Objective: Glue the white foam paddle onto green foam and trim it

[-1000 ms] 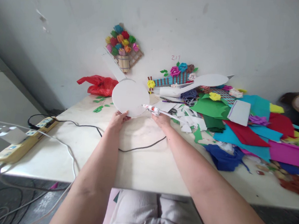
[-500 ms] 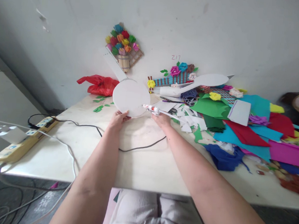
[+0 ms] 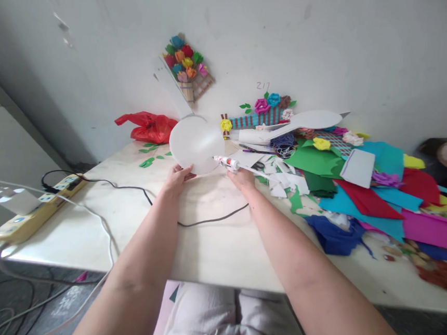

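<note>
My left hand (image 3: 179,177) pinches the near edge of a white round board (image 3: 195,143), thumb on top. From the board's far side a long narrow white strip (image 3: 174,87) rises toward the wall. My right hand (image 3: 242,180) is wrapped round a white and red hot glue gun (image 3: 228,163) with a pale glue stick in its back end. The gun's nozzle points left, over or at the board's right edge; whether it touches cannot be made out. A black cord (image 3: 213,221) crosses the table below my hands.
Scrap paper (image 3: 285,173), coloured felt sheets (image 3: 365,201) and a blue cloth piece (image 3: 335,234) crowd the right side. Behind lie a second white cutout (image 3: 316,119) and paper flowers (image 3: 267,106). A red plastic bag (image 3: 150,128) and a power strip (image 3: 43,206) are leftward.
The round board has tilted a little, and its strip has swung rightward, now covering the left side of the flower decoration. Both hands stay nearly in place.
</note>
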Available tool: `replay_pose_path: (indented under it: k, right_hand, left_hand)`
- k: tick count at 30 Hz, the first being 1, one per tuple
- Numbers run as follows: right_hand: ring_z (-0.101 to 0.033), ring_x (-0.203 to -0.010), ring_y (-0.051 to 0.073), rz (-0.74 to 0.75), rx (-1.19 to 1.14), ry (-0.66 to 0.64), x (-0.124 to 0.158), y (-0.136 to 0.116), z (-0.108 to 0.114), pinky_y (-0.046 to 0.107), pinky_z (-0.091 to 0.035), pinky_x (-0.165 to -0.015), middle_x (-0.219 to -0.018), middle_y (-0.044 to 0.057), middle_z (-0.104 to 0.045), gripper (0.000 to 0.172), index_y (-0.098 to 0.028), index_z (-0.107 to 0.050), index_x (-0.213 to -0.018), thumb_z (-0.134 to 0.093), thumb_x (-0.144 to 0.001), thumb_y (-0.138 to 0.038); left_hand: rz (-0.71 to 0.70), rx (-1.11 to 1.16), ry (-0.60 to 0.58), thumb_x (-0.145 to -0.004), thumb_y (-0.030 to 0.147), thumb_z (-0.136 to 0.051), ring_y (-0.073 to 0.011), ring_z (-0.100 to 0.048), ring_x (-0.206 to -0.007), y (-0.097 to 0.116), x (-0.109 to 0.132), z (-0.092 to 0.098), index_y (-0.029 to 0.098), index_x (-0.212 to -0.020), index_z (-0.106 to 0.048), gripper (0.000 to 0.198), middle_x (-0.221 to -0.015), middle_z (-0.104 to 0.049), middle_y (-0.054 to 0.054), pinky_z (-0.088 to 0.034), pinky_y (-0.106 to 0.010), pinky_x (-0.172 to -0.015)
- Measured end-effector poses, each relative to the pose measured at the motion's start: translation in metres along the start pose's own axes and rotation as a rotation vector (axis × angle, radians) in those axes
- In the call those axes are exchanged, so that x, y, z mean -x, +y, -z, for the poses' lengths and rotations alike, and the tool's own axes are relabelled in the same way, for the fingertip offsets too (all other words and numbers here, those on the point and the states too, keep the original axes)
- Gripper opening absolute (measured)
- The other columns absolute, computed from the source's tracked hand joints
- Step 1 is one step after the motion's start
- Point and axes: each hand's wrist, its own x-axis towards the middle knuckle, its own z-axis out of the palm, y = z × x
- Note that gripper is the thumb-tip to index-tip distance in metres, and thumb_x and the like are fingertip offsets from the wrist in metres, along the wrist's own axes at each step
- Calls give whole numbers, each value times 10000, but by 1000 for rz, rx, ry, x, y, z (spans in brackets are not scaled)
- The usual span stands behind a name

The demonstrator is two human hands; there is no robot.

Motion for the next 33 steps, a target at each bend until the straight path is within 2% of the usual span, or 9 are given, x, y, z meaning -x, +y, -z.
replay_pose_path:
  k: [5,12,21,33]
  right_hand:
    - [-609,-1039,227,-16,-58,-57,2,-2,5,308,-458,-868,-1064,42,-676,373,-234,-655,-1095,-503,-769,-329]
    - [-590,-1086,240,-27,-77,-51,1,-4,7,301,-451,-894,-1097,38,-680,329,-250,-672,-1037,-523,-749,-309]
    - [-587,-1101,245,-3,-105,-54,4,-4,7,311,-442,-910,-1149,48,-662,384,-245,-652,-1101,-538,-740,-308]
    - [-600,-1091,260,-13,-103,-42,0,-1,4,285,-457,-863,-1110,73,-681,377,-231,-667,-1060,-553,-710,-311]
  left_hand:
    - [-16,-24,-11,-499,346,-823,-147,-636,-663,0,-1,0,135,-857,-650,449,-780,-693,-40,-531,-273,-645]
    - [-25,-36,5,-490,346,-822,-162,-638,-664,2,1,-2,127,-834,-650,443,-776,-689,-53,-530,-302,-661]
    - [-33,-18,9,-487,324,-828,-151,-635,-663,-1,-2,-1,120,-850,-651,453,-771,-694,-49,-526,-276,-645]
    - [-26,-32,3,-474,330,-831,-166,-640,-665,0,0,-2,112,-866,-644,486,-800,-692,-67,-525,-306,-680]
